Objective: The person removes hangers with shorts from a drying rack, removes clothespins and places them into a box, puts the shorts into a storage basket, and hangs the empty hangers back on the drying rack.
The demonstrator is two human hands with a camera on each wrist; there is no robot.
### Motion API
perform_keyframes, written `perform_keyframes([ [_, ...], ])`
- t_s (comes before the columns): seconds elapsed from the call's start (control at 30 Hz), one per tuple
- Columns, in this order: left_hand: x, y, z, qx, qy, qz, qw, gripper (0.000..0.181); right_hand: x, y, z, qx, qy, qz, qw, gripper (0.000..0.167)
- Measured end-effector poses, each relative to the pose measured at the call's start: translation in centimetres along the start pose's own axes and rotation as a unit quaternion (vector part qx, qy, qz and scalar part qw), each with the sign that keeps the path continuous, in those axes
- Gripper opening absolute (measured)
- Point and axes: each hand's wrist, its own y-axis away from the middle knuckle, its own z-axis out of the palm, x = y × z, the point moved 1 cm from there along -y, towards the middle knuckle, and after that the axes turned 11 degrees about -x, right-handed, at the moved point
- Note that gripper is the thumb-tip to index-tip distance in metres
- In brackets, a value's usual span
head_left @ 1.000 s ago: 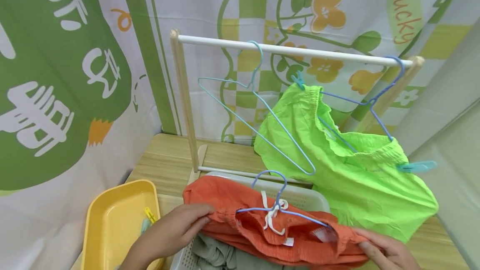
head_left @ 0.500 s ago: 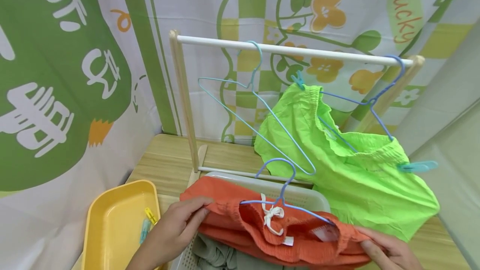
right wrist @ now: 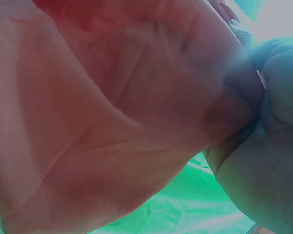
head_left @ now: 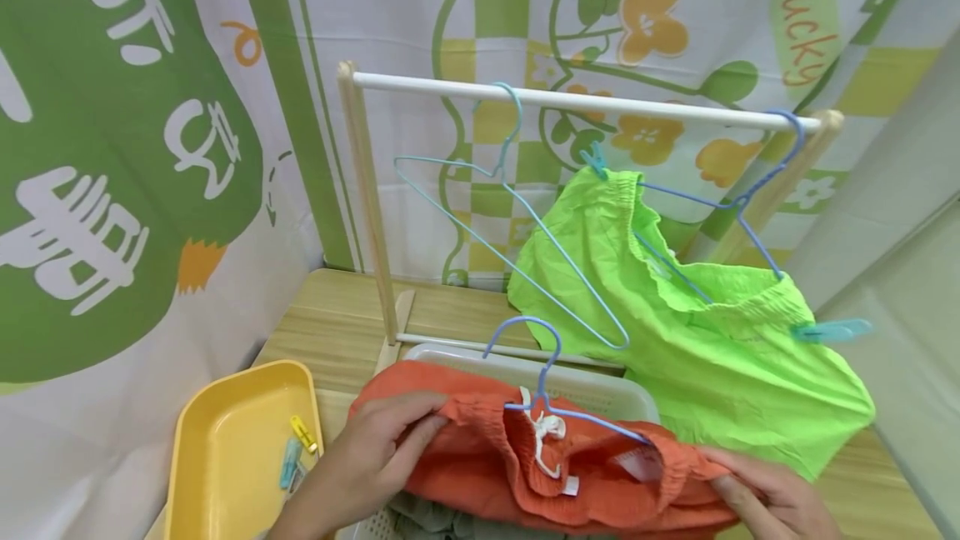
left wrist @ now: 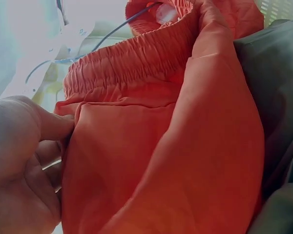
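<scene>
The left hand (head_left: 378, 450) pinches one side of the waistband of the orange-red shorts (head_left: 465, 482), thumb against fingers; the right hand (head_left: 772, 494) pinches the opposite side. The shorts thus stretch between both hands, over a light-grey basket (head_left: 450, 354). A blue-purple wire hanger (head_left: 542, 382) stands between the hands, its arms reaching into the waist opening; the sideways pull probably spreads the elastic around it. Left of the left hand, a yellow tray (head_left: 232, 440) holds clothespins, within easy reach. Beyond the right hand, lime-green shorts (head_left: 712, 373) hang, a teal clothespin (head_left: 832, 330) apparently stopping them slipping.
</scene>
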Motion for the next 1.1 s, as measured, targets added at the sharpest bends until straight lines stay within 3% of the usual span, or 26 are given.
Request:
perform_keyframes([
  [0.17,-0.1,0.0,-0.1,0.017,-0.011,-0.005,0.9998,0.024,-0.2,-0.2,0.0,0.009,0.01,0.021,0.9997,0.056],
  [0.27,-0.3,0.0,-0.4,0.028,-0.022,-0.007,0.9993,0.025,0.2,-0.3,-0.1,0.007,-0.064,0.005,0.9979,0.051],
  [0.43,-0.6,0.4,-1.2,0.039,-0.018,-0.027,0.9987,0.027,0.9,-0.2,-0.5,0.02,-0.158,-0.019,0.987,0.045],
  [0.73,-1.0,1.0,-2.2,0.06,-0.005,-0.042,0.9973,0.032,1.6,0.5,-0.2,0.078,-0.162,0.001,0.9837,0.048],
  [0.9,-1.2,1.3,-2.3,0.068,0.015,-0.054,0.9961,0.031,1.9,0.9,0.0,0.122,-0.207,-0.004,0.9707,0.048],
  [1.0,-1.2,1.4,-2.2,0.071,0.024,-0.054,0.9957,0.031,1.9,1.0,0.0,0.131,-0.232,-0.004,0.9638,0.046],
  [1.1,-1.3,1.4,-2.2,0.079,0.027,-0.048,0.9954,0.031,1.8,1.1,-0.1,0.129,-0.222,0.004,0.9664,0.047],
])
